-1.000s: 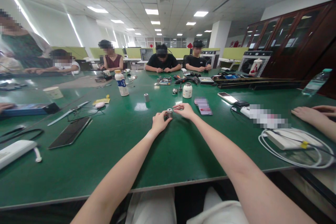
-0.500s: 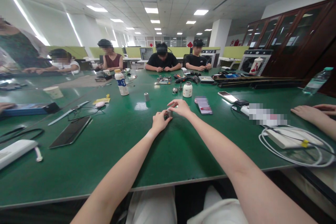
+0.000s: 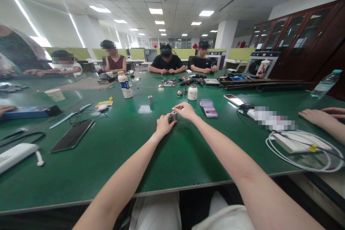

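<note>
A small grey metal cylinder (image 3: 174, 116) stands upright on the green table. My left hand (image 3: 163, 125) is closed around it, thumb on the near side and fingers behind. Just above its top rim, the thumb and forefinger of my right hand (image 3: 185, 110) are pinched together; whatever may be between them is too small to make out. Farther off to the left stands a second metal cylinder (image 3: 150, 99) of similar look, apart from both hands.
Beyond my hands are a white jar (image 3: 192, 92), a drink bottle (image 3: 124, 84) and a power drill (image 3: 192, 80). A phone (image 3: 208, 108) lies to the right, a tablet (image 3: 72, 135) to the left. Coiled white cable (image 3: 269, 143) lies near a neighbour's hands (image 3: 320, 115). Several people sit around the table.
My right fingertips have shifted slightly, and the cylinder's top rim now shows more plainly beneath them. My left hand keeps its hold on the cylinder.
</note>
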`<control>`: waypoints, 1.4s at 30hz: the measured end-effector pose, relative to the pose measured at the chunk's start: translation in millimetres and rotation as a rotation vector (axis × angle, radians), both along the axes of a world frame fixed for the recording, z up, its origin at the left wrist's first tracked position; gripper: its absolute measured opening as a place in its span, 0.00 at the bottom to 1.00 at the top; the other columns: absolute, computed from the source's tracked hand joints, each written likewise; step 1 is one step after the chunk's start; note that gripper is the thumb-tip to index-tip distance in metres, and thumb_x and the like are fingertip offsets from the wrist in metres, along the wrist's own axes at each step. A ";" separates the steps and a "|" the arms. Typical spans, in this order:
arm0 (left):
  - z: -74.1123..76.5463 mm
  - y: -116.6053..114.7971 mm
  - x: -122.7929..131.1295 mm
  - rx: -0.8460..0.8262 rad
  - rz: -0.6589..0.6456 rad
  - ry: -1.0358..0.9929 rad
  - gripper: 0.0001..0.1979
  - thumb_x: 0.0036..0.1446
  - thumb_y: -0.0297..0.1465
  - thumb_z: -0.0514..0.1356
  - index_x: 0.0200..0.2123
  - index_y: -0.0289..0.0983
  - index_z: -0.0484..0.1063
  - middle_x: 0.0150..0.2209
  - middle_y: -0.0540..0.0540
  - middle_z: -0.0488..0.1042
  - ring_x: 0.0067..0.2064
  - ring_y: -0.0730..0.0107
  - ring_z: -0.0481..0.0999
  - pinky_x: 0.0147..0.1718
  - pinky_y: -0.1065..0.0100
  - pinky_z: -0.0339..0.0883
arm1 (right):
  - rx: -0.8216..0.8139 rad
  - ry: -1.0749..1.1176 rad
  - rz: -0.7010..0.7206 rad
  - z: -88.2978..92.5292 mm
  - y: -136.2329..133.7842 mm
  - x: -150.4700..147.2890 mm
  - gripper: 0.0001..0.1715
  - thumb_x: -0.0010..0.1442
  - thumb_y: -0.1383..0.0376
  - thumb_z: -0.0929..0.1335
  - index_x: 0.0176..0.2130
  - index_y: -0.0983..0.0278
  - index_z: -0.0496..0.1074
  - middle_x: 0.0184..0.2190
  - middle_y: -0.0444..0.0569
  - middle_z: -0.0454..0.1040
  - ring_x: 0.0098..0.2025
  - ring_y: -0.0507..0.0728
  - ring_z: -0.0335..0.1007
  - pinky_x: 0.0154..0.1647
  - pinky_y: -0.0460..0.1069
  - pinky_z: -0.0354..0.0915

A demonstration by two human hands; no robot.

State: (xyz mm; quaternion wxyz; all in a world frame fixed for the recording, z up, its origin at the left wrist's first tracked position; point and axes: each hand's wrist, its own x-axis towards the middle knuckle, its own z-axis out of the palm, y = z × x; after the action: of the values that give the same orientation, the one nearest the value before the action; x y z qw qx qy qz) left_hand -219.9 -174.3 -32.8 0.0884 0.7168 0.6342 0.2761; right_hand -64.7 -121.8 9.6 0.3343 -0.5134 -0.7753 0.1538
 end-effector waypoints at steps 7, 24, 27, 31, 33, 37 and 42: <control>0.8 -0.6 -0.4 -0.004 0.003 -0.002 0.23 0.60 0.38 0.63 0.58 0.42 0.68 0.50 0.43 0.80 0.57 0.53 0.72 0.55 0.53 0.64 | 0.012 -0.076 -0.148 -9.7 1.8 23.7 0.12 0.57 0.50 0.74 0.38 0.51 0.84 0.49 0.50 0.78 0.55 0.66 0.65 0.59 0.61 0.60; -0.8 0.9 -0.6 0.004 0.002 -0.007 0.23 0.59 0.37 0.64 0.58 0.41 0.69 0.50 0.42 0.80 0.56 0.53 0.72 0.54 0.54 0.64 | -0.218 0.101 0.210 -37.9 11.9 36.1 0.15 0.51 0.72 0.75 0.41 0.60 0.82 0.35 0.46 0.83 0.43 0.57 0.81 0.53 0.52 0.72; -1.5 1.2 -0.7 0.004 0.004 -0.006 0.23 0.59 0.37 0.64 0.58 0.43 0.69 0.50 0.43 0.80 0.56 0.53 0.73 0.54 0.54 0.64 | -0.136 0.229 0.151 -29.4 13.8 29.2 0.14 0.52 0.72 0.74 0.41 0.62 0.81 0.35 0.48 0.83 0.42 0.58 0.81 0.52 0.53 0.73; -2.7 2.2 -1.0 0.004 0.007 0.000 0.23 0.59 0.38 0.64 0.57 0.43 0.69 0.50 0.43 0.80 0.56 0.53 0.73 0.54 0.54 0.64 | -0.096 0.408 0.186 -12.7 14.8 15.6 0.14 0.54 0.71 0.74 0.43 0.64 0.79 0.39 0.52 0.83 0.44 0.57 0.81 0.50 0.52 0.74; -2.6 2.4 -0.8 0.000 0.013 0.003 0.23 0.59 0.38 0.64 0.57 0.42 0.69 0.50 0.43 0.80 0.56 0.53 0.72 0.54 0.54 0.64 | -0.091 0.416 0.219 -6.8 12.4 8.5 0.14 0.55 0.71 0.73 0.43 0.64 0.79 0.38 0.51 0.83 0.43 0.57 0.81 0.50 0.52 0.74; -0.5 1.3 -0.2 -0.011 0.010 0.005 0.23 0.59 0.37 0.63 0.57 0.42 0.69 0.49 0.43 0.80 0.56 0.53 0.72 0.54 0.54 0.64 | -0.069 0.312 0.214 -1.6 3.8 -1.5 0.13 0.54 0.73 0.73 0.40 0.62 0.80 0.35 0.47 0.83 0.43 0.56 0.81 0.50 0.51 0.73; 1.3 -0.2 0.1 -0.018 0.009 0.008 0.22 0.60 0.38 0.63 0.56 0.42 0.69 0.50 0.43 0.80 0.57 0.53 0.72 0.54 0.54 0.64 | -0.043 0.169 0.173 2.8 -4.6 -4.4 0.12 0.55 0.72 0.73 0.39 0.59 0.80 0.36 0.43 0.83 0.43 0.55 0.80 0.49 0.49 0.72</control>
State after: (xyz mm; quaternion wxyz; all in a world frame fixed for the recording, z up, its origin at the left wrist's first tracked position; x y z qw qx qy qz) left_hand -219.8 -174.5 -31.4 0.0912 0.7140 0.6404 0.2678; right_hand -69.1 -126.4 12.4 0.3729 -0.4366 -0.7823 0.2416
